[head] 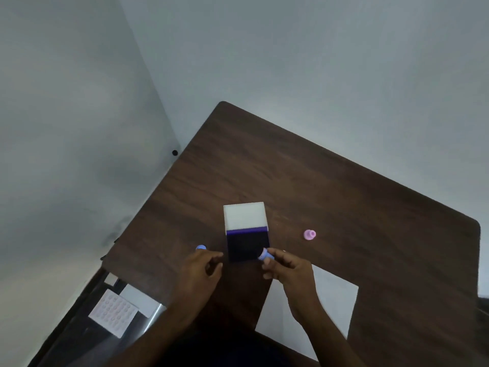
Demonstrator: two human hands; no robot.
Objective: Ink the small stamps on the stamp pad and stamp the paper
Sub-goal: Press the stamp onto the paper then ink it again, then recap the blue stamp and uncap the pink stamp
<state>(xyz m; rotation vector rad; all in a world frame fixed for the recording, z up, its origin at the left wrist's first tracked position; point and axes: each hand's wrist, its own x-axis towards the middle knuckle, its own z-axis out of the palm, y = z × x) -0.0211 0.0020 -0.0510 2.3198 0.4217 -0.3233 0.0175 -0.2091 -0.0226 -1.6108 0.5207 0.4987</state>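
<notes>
An open stamp pad point(247, 246) lies in the middle of the dark wooden table point(344, 194), its white lid point(244, 215) folded back behind the dark ink surface. My right hand point(288, 268) pinches a small blue stamp point(264, 254) at the pad's near right corner. My left hand point(202, 268) hovers at the pad's left side with fingers loosely curled and nothing in it. A blue cap or stamp point(201, 247) sits just behind its fingertips. A pink stamp point(309, 234) stands to the pad's right. White paper point(333, 300) lies under my right wrist.
Left of the table, lower down, lie a white blister sheet point(113, 312) with several round cells and a white card point(139, 300). Grey walls close in the table's far and left sides. A small black knob point(175, 152) sits on the left wall.
</notes>
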